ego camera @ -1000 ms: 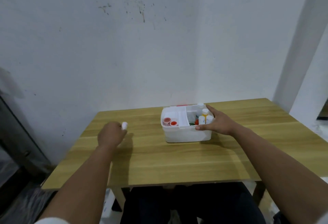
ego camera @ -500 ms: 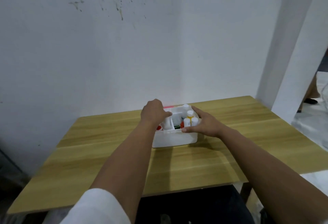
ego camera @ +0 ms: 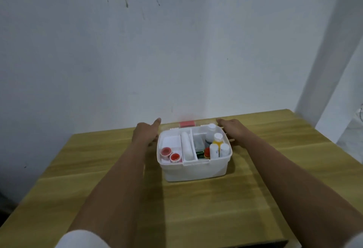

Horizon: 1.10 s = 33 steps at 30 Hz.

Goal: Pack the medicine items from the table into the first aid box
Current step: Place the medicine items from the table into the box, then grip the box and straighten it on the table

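Note:
The white first aid box (ego camera: 196, 173) stands open on the wooden table (ego camera: 196, 212). Its left compartment holds two red-capped jars (ego camera: 170, 154), and a white roll (ego camera: 186, 147) lies in the middle slot. On the right stand several white bottles (ego camera: 220, 149), one with a yellow body (ego camera: 217, 141). The lid (ego camera: 202, 124) with its pink latch (ego camera: 186, 124) lies flat behind the box. My left hand (ego camera: 144, 134) is at the box's rear left corner, thumb spread. My right hand (ego camera: 232, 132) reaches past the rear right corner, fingertips at the lid's end.
A white wall rises directly behind the table. A white pillar (ego camera: 330, 61) stands at the right, beyond the table's right edge. Both forearms stretch across the table on either side of the box.
My left hand has left the inside of the box and moved to its rear left corner. My right hand has let go of the bottles and slid back to the lid.

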Each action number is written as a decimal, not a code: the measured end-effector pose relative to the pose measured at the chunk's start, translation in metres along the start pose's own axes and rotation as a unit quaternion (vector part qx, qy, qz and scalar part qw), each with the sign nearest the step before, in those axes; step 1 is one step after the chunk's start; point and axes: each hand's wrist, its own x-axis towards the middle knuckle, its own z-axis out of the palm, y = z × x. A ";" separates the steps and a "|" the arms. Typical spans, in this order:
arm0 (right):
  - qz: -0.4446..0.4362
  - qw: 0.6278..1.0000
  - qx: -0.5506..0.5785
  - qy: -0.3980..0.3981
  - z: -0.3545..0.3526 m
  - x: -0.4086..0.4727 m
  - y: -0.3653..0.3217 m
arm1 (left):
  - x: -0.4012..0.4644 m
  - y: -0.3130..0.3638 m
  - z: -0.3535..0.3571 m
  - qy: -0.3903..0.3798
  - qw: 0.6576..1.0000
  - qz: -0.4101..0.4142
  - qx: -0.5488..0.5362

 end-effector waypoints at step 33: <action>-0.342 0.922 -0.158 0.095 0.028 -0.135 0.046 | -0.145 -0.044 -0.025 -0.037 0.959 0.282 -0.002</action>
